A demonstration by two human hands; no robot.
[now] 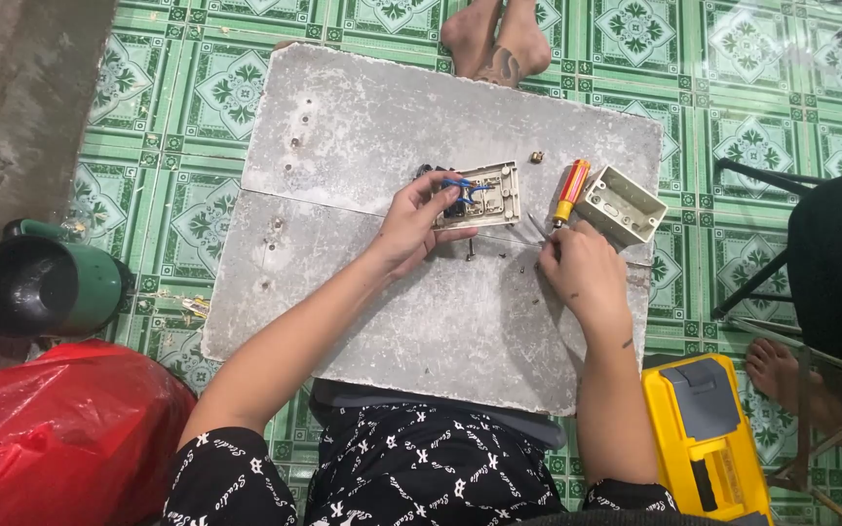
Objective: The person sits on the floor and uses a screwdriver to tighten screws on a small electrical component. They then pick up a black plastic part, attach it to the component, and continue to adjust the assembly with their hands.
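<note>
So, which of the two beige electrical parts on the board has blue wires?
The flat switch plate under the left hand; the box beside the screwdriver is hollow and wireless.

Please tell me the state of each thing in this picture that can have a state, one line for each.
Switch plate: lying back side up on the grey board, blue wires exposed, held by the left hand.
Mounting box: open, empty, tilted.
Screwdriver: lying on the board, unheld.
Right hand: pinching a thin metal tool.
Yellow toolbox: closed.
Green bucket: tipped on its side.
</note>
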